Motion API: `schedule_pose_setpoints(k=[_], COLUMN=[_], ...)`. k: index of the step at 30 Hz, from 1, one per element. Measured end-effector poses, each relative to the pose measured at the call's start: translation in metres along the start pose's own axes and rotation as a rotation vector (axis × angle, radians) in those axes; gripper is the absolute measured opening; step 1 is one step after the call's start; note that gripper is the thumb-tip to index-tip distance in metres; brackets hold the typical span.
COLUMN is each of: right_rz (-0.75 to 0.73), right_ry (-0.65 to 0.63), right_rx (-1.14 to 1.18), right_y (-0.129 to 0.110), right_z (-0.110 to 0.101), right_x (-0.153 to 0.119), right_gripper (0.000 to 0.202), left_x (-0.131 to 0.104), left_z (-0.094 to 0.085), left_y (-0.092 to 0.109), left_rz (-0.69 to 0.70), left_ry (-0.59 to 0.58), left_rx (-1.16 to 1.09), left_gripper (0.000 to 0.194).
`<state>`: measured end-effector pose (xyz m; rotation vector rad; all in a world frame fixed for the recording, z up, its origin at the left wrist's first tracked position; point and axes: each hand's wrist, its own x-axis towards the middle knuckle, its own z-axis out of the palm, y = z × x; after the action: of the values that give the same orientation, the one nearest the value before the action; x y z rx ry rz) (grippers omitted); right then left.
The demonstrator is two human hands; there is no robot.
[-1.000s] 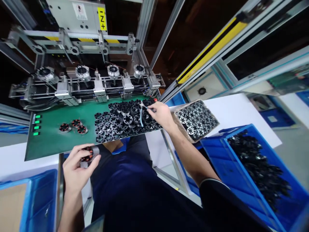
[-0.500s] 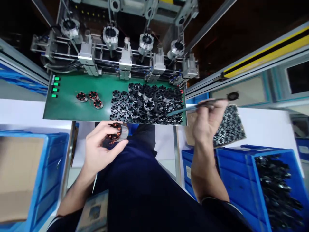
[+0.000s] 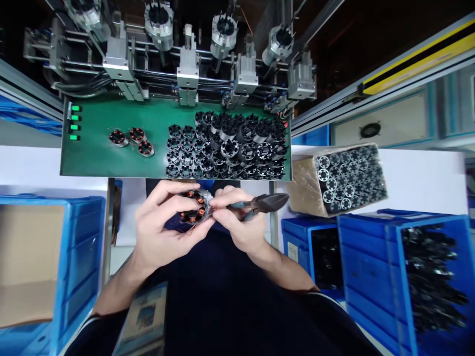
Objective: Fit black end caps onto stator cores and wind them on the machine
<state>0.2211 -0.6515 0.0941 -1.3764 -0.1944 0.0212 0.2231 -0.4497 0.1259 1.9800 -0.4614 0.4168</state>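
Observation:
In my left hand is a ring-shaped motor stator with copper windings, held in front of the green tray. My right hand grips pliers whose dark jaws point right, away from the stator. Its thumb and index finger pinch together at the stator's right side, by a thin copper wire. Three wound stators lie on the left part of the tray. Many black unwound stators are stacked on its right part.
Behind the tray stands a winding machine with metal heads. A cardboard box of stators sits at the right. Blue crates flank both sides; the left crate has cardboard inside.
My right hand has moved left from beyond the tray's right edge to the stator, bringing the pliers along. The pliers now point right. My left hand still holds the stator, and the view has shifted.

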Motion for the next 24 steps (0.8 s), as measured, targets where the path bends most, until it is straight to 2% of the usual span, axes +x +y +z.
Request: schedule_pose_setpoints(k=[5, 8, 10, 13, 16, 18, 20, 24], right_rz=[0.081, 0.272, 0.426, 0.631, 0.798, 0.87, 0.873, 0.76], right_ry=[-0.061, -0.121, -0.205, -0.319, -0.353, -0.365, -0.365, -0.41], right_rx=[-0.024, -0.072, -0.036, 0.156, 0.441, 0.603, 0.712, 0.769], right_y=[-0.017, -0.027, -0.03, -0.026, -0.019, -0.017, -0.019, -0.024], right_z=[-0.004, -0.007, -0.009, -0.01, -0.009, -0.01, -0.011, -0.017], right_x=[0.014, 0.022, 0.026, 0.025, 0.02, 0.015, 0.011, 0.006], right_gripper=[0.032, 0.039, 0.04, 0.046, 0.051, 0.05, 0.047, 0.045], left_x=[-0.008, -0.016, -0.021, -0.027, -0.029, -0.03, -0.033, -0.041], left_z=[0.0, -0.001, -0.004, -0.01, -0.012, -0.009, -0.004, 0.008], left_y=[-0.003, -0.011, -0.018, -0.03, -0.038, -0.039, -0.037, -0.021], left_rz=[0.006, 0.072, 0.122, 0.194, 0.192, 0.116, -0.024, -0.493], left_ry=[-0.016, 0.06, 0.117, 0.132, 0.122, 0.169, 0.206, 0.089], left_rx=[0.055, 0.215, 0.329, 0.434, 0.4, 0.274, 0.066, -0.63], left_gripper=[0.024, 0.028, 0.029, 0.029, 0.027, 0.029, 0.032, 0.033])
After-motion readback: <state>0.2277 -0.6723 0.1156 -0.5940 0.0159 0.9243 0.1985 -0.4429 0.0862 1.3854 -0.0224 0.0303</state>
